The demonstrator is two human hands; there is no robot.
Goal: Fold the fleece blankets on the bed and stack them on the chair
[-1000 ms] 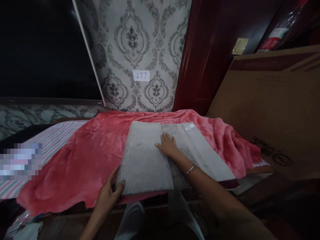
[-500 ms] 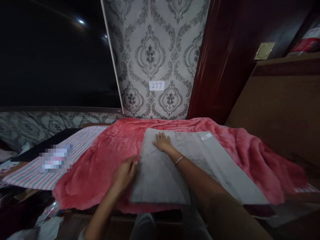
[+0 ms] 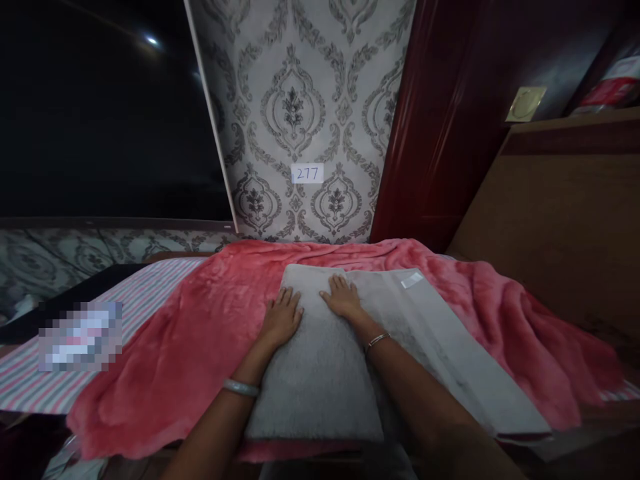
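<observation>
A grey towel (image 3: 320, 373) lies partly folded on a pink fleece blanket (image 3: 190, 333). Its folded left half sits on top, and the right part (image 3: 450, 353) stretches out flat with a white label (image 3: 412, 281) near its far corner. My left hand (image 3: 281, 317) rests flat on the far left of the folded part, fingers spread. My right hand (image 3: 343, 298) lies flat beside it, near the fold's far edge. Both wrists wear a bracelet. Neither hand grips anything.
A striped sheet (image 3: 125, 307) shows under the blanket at the left. Patterned wallpaper with a small tag reading 277 (image 3: 307, 174) stands behind. A dark red door frame (image 3: 425, 133) and a brown cardboard panel (image 3: 565, 227) close off the right. A dark screen (image 3: 100, 113) fills the upper left.
My left hand left the towel's near left edge and moved up onto its far part, laid flat. My right hand stayed pressed near the far edge, shifting only slightly.
</observation>
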